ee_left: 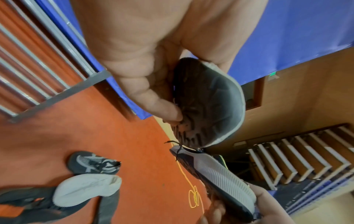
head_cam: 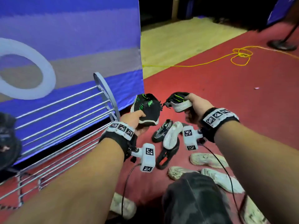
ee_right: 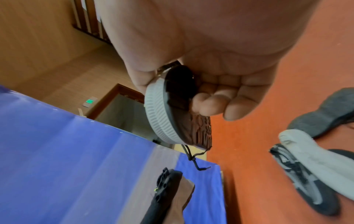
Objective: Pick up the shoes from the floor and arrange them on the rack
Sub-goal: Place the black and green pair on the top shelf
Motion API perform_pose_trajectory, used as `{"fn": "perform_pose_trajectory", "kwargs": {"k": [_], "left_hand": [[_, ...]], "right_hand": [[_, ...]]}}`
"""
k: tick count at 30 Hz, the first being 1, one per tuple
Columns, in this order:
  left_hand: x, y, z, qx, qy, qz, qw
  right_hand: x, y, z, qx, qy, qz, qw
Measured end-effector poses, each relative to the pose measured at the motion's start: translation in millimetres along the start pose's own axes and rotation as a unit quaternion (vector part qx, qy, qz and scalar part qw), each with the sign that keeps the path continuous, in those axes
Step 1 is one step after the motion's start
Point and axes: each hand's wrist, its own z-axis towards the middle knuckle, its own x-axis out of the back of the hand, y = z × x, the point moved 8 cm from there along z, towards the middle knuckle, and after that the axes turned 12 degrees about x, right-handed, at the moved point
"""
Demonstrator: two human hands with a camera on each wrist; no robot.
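My left hand (head_cam: 135, 119) grips a black shoe with green marks (head_cam: 146, 107) by its heel, fingers curled under the dark sole (ee_left: 208, 106). The right hand (head_cam: 194, 107) holds the matching black and green shoe (head_cam: 178, 101) by its white-edged sole (ee_right: 162, 115), fingers curled onto the tread. Both shoes hang above the red floor, toes nearly meeting. The metal shoe rack (head_cam: 61, 120) with silver bars stands to the left, against a blue banner. Several more shoes lie on the floor below the hands, among them a grey-black sneaker (head_cam: 161, 130) and a white one (head_cam: 172, 135).
Pale worn shoes (head_cam: 207, 160) lie by my knee (head_cam: 194, 198) at the lower right. A dark shoe (head_cam: 8, 139) sits on the rack's left end. The blue banner (head_cam: 72, 38) backs the rack. A yellow cord (head_cam: 239, 55) loops across the floor farther off.
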Motion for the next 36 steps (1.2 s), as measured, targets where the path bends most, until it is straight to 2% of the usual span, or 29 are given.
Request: {"fn": "perform_pose_trajectory", "kwargs": {"k": [8,13,16,21,26,33,36], "left_hand": [[62.6,70.5,-114.5,-0.093,-0.028,-0.078,0.992],[125.2,99.3,-155.4,-0.127,-0.039,-0.156,0.979],[161.0,107.4,-160.2,-0.138,-0.055,-0.201,0.968],[201.8,87.5,-138.1,-0.120,-0.087,-0.305,0.941],[227.2,60.7,-104.1,-0.101,-0.083,-0.377,0.917],[252.0,37.5,-48.2,-0.087,-0.088,-0.384,0.915],[255.1,25.1,-28.7,-0.083,-0.096,-0.369,0.921]], "right_hand": [[-57.2,-111.7,-90.4,0.103,0.000,0.060,0.993],[-113.3,-139.6,-135.6,0.125,-0.037,0.102,0.986],[-152.0,-143.3,-149.9,0.125,-0.069,0.150,0.978],[-211.4,-107.8,-157.5,0.114,-0.116,0.208,0.964],[-265.4,-57.3,-148.3,0.078,-0.160,0.238,0.955],[-315.4,18.1,-114.7,0.013,-0.208,0.273,0.939],[-324.1,38.0,-101.3,0.004,-0.225,0.246,0.943]]}}
